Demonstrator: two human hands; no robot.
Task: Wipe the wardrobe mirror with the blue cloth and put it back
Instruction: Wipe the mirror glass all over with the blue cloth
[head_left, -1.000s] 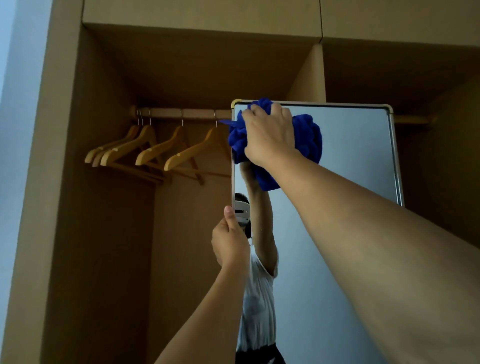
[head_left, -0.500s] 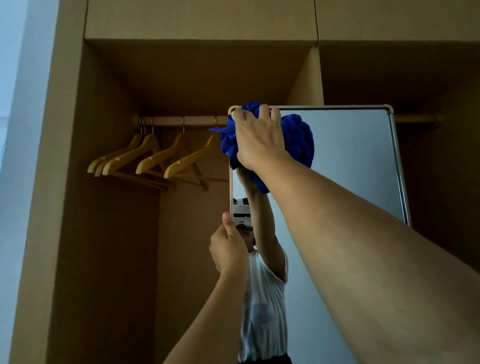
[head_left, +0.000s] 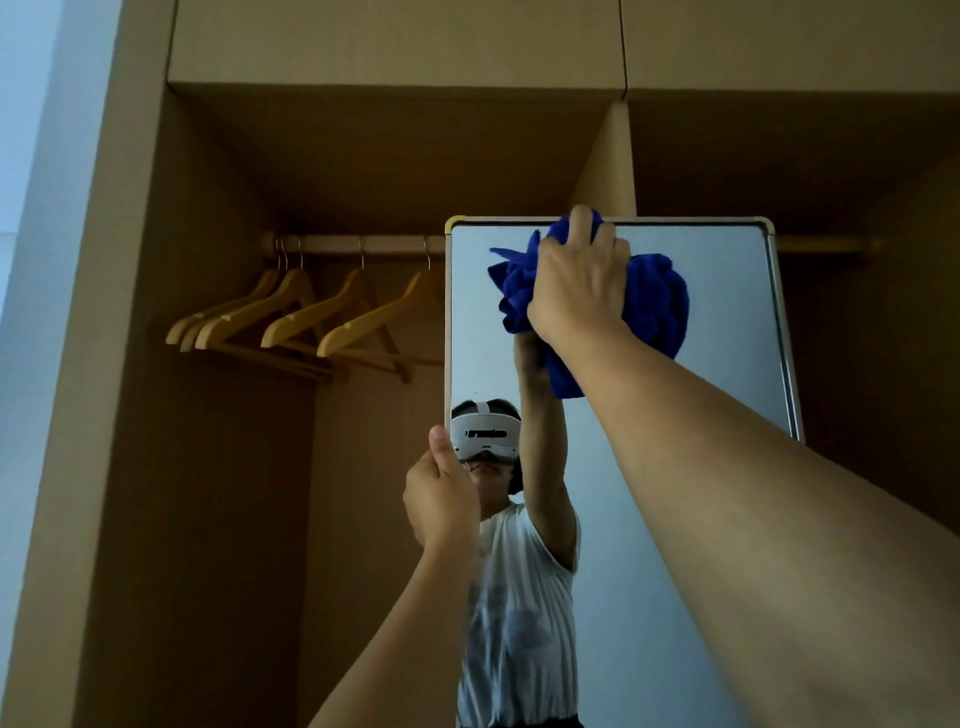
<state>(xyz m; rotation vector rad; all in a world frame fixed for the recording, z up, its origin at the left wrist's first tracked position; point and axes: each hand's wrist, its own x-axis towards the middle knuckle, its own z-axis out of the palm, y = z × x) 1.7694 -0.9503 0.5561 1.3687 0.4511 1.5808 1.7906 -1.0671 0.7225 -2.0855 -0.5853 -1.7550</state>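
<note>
The bunched blue cloth (head_left: 660, 306) is held in the curled grip of the right hand (head_left: 576, 283) and pressed against the glass near the top edge of the wardrobe mirror (head_left: 727, 332). The mirror's left edge is clasped lower down by the left hand (head_left: 439, 493), thumb upright. Wooden hangers (head_left: 311, 322) are hung on the rail (head_left: 358, 243) to the left, inside the open wardrobe (head_left: 395, 156).

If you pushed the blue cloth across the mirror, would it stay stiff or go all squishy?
Probably squishy: the blue cloth is bunched in soft folds under the right hand, so it likely flops and reshapes when pushed. It looks light, since one raised hand holds it against the mirror. Its fuzzy surface should drag rather than slip on the glass.
</note>
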